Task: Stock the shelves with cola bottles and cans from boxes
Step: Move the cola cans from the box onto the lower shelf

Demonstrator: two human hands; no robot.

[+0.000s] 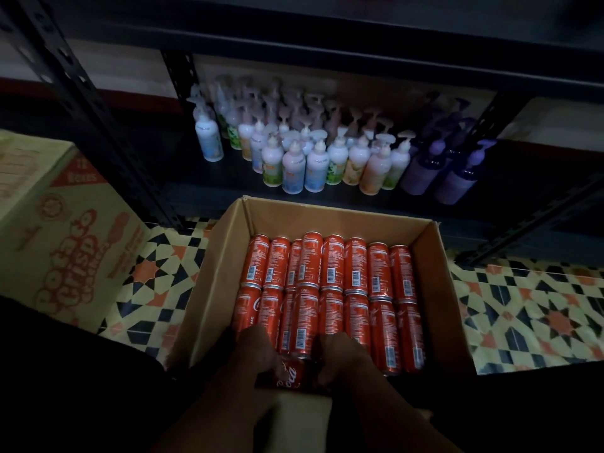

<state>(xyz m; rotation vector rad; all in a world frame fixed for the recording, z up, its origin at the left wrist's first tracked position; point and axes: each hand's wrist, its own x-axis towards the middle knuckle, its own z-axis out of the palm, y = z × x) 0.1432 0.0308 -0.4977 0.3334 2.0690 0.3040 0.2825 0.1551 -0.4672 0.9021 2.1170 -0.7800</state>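
An open cardboard box [434,276] sits on the floor in front of me, packed with several red cola cans [330,273] lying on their sides in two rows. At the box's near edge a single red cola can [289,374] lies crosswise. My left hand [251,354] grips its left end and my right hand [340,358] grips its right end, fingers curled round it. The dark metal shelf [327,76] stands just beyond the box.
The lowest shelf holds several white and purple pump bottles [313,161]. A closed printed carton [75,230] stands at the left beside a shelf upright [98,119]. Patterned floor tiles [529,315] lie either side of the box. The scene is dim.
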